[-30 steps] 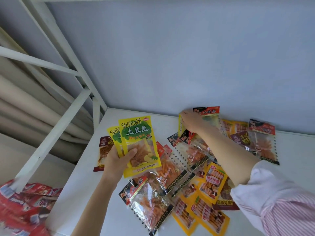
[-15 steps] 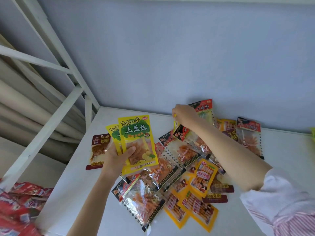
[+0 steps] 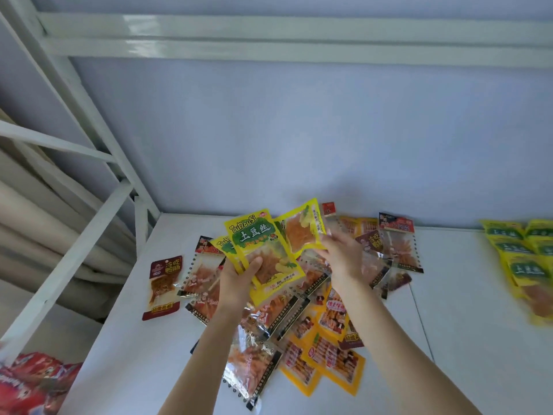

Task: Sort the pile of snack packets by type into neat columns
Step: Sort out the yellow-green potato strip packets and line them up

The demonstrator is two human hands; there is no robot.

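Yellow potato-shred packets point(image 3: 263, 253) pinched in left hand point(image 3: 239, 274), another yellow packet point(image 3: 302, 229) gripped by right hand point(image 3: 341, 256); one yellow column point(image 3: 523, 259) started far right, mixed pile point(image 3: 299, 324) beneath both hands mostly unsorted.

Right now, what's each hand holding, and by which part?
Left hand grips two yellow potato packets by their lower left edge. Right hand pinches a third yellow packet by its lower corner.

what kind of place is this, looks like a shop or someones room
Hard to say for sure; probably an indoor room or storage corner, not a shop floor. A plain white table meets a bare pale wall, with a white metal frame beside it.
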